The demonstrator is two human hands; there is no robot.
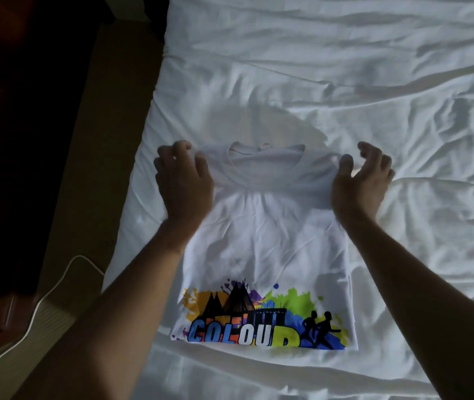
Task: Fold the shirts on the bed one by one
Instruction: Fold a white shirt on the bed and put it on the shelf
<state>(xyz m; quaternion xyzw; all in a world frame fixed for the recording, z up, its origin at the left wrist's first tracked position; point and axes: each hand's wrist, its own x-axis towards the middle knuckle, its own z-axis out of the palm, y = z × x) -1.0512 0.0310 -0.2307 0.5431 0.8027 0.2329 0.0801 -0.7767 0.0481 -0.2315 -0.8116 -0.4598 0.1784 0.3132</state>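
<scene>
Shirt, white, lies on the bed close to its left edge, at the near side. The sheet beyond and to the right is rumpled. Sides look already turned in, so the shirt reads as a narrow strip. Long axis runs straight away from the person: colour print at the near end, collar at the far end.

Left hand sits at the left shoulder corner, fingers curled over the cloth and gripping it. Right hand is at the right shoulder corner, thumb on the fabric edge and the other fingers curled loosely behind. It seems to pinch the corner, though blur softens the detail. Collar edge is stretched taut between the two and looks raised, with a shadow falling on the sheet past it.

Judgement: the crosswise fold is in hand. The near end lies directly toward the person from both hands, so the coming move calls for drawing the collar end back along the long axis onto the print. Both hands are level, neither nearer.

White cable trails off the bed's left side.
</scene>
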